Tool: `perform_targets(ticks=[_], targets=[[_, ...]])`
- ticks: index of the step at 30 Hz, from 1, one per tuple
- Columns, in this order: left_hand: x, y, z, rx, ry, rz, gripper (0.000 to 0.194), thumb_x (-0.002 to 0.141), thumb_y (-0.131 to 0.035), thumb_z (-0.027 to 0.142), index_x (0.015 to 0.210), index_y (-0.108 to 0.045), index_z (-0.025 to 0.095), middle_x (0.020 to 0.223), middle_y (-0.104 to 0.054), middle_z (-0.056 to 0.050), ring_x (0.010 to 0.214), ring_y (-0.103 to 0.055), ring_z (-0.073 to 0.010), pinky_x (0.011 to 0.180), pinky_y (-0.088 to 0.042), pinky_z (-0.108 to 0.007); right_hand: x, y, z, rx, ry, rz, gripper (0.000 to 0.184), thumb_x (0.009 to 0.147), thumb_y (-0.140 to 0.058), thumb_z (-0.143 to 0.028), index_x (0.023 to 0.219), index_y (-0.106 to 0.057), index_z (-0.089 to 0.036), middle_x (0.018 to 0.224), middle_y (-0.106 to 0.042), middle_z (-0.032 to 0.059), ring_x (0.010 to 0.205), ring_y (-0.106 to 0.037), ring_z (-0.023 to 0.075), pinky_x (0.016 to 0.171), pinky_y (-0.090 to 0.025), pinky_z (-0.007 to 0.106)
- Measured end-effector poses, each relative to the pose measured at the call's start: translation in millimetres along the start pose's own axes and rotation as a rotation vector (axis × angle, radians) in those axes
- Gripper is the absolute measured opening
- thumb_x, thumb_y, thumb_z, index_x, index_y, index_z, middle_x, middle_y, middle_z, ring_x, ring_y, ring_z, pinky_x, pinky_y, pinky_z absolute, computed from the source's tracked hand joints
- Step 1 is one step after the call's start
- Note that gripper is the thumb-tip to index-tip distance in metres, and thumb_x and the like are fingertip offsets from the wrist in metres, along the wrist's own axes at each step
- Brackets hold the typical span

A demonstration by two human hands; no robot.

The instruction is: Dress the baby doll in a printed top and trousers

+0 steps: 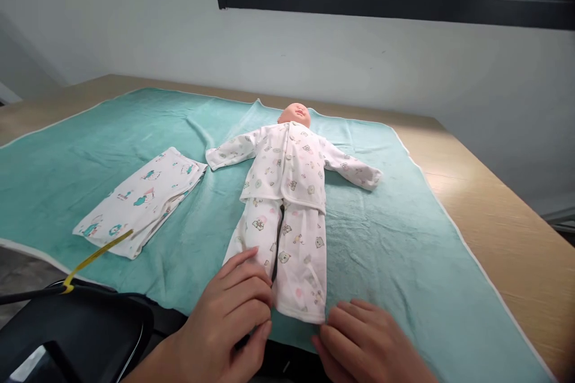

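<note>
A doll (296, 112) lies on its back, dressed in a white printed baby shirt (287, 161) and matching white baby trousers (300, 251). Its arms are spread to both sides. Over the lower end of the left trouser leg rests my left hand (229, 314), fingers curled and thumb close to them, closed on the trousers; that hem is hidden. Beside the right leg's hem, my right hand (368, 341) is closed with bent fingers. Its fingertips come near the hem's corner, and whatever they pinch, if anything, is hidden.
A folded white printed cloth (144, 197) lies left of the doll. Under everything spreads a green blanket (381, 239) on a wooden table (494, 233). A black chair-like object (76, 329) with a yellow tie (96, 257) stands at lower left. Behind are a wall and a window.
</note>
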State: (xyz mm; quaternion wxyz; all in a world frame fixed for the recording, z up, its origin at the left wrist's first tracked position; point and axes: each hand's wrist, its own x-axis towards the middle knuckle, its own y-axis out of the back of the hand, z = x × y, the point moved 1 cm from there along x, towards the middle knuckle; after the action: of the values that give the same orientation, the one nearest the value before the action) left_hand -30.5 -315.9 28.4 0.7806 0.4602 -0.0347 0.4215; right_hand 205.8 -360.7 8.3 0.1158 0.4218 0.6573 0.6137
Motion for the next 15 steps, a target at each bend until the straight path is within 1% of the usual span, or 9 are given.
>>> perform_targets(ticks=[2,4,6,8,10,12,13,14,15], targets=[[-4,1.6,-4,0.015,-0.010,0.064,0.024,0.079,-0.052,0.003,0.090,-0.055,0.024,0.087,-0.068,-0.004,0.096,-0.064,-0.0208,0.110,-0.042,-0.050,0,7,1,0.039,-0.002,-0.009,0.029,0.092,-0.055,-0.017,0.064,-0.048,-0.020,0.057,-0.053,-0.0016,0.050,-0.047,0.0123,0.048,-0.033,0.030],[-4,2.4,-9,0.069,0.024,0.136,0.028,0.083,-0.051,0.003,0.102,-0.058,0.023,0.109,-0.069,-0.008,0.115,-0.060,-0.0233,0.108,-0.045,-0.047,6,16,1,0.096,-0.039,0.038,0.022,0.091,-0.057,-0.016,0.069,-0.054,-0.019,0.063,-0.059,0.0001,0.056,-0.053,0.0132,0.051,-0.040,0.029],[1,1.6,-13,0.148,0.086,0.160,0.035,0.089,-0.051,0.007,0.120,-0.057,0.021,0.137,-0.058,-0.012,0.134,-0.048,-0.0266,0.110,-0.044,-0.047,18,21,1,0.150,-0.060,0.116,0.011,0.090,-0.057,-0.013,0.082,-0.061,-0.018,0.078,-0.069,0.0040,0.072,-0.063,0.0160,0.064,-0.050,0.030],[7,-1.5,-17,0.215,0.126,0.115,0.046,0.093,-0.051,0.016,0.139,-0.048,0.021,0.154,-0.041,-0.013,0.146,-0.033,-0.0296,0.116,-0.038,-0.050,33,21,1,0.148,-0.047,0.172,0.012,0.090,-0.057,-0.012,0.097,-0.065,-0.017,0.102,-0.073,0.0083,0.099,-0.067,0.0206,0.086,-0.054,0.033],[10,-7.2,-19,0.246,0.131,0.049,0.056,0.096,-0.050,0.022,0.150,-0.035,0.022,0.159,-0.034,-0.011,0.149,-0.027,-0.0287,0.119,-0.031,-0.051,47,12,2,0.059,-0.016,0.162,0.022,0.093,-0.057,-0.020,0.113,-0.065,-0.014,0.124,-0.069,0.0110,0.122,-0.059,0.0253,0.102,-0.050,0.039],[4,-14.0,-20,0.220,0.119,0.028,0.062,0.097,-0.048,0.025,0.155,-0.026,0.024,0.158,-0.036,-0.009,0.149,-0.028,-0.0257,0.120,-0.031,-0.048,54,-1,4,-0.072,0.035,0.122,0.041,0.095,-0.057,-0.036,0.125,-0.062,-0.009,0.137,-0.061,0.0134,0.133,-0.051,0.0295,0.109,-0.046,0.044],[-2,-17.0,-21,0.182,0.118,0.038,0.063,0.098,-0.048,0.026,0.156,-0.023,0.025,0.157,-0.039,-0.008,0.148,-0.030,-0.0245,0.119,-0.032,-0.046,54,-8,6,-0.130,0.071,0.112,0.050,0.094,-0.057,-0.044,0.128,-0.060,-0.007,0.139,-0.059,0.0138,0.135,-0.049,0.0304,0.110,-0.045,0.044],[-10,-19.1,-21,0.127,0.120,0.065,0.061,0.098,-0.047,0.029,0.155,-0.025,0.025,0.155,-0.042,-0.008,0.147,-0.032,-0.0244,0.118,-0.035,-0.044,52,-13,8,-0.174,0.107,0.117,0.054,0.094,-0.057,-0.047,0.129,-0.060,-0.007,0.139,-0.059,0.0130,0.135,-0.049,0.0301,0.112,-0.044,0.043],[-19,-19.9,-20,0.057,0.116,0.096,0.058,0.098,-0.047,0.034,0.153,-0.031,0.026,0.151,-0.048,-0.008,0.145,-0.036,-0.0249,0.116,-0.038,-0.043,49,-17,10,-0.203,0.140,0.133,0.052,0.094,-0.058,-0.046,0.128,-0.062,-0.008,0.137,-0.061,0.0109,0.135,-0.050,0.0285,0.114,-0.040,0.042]])
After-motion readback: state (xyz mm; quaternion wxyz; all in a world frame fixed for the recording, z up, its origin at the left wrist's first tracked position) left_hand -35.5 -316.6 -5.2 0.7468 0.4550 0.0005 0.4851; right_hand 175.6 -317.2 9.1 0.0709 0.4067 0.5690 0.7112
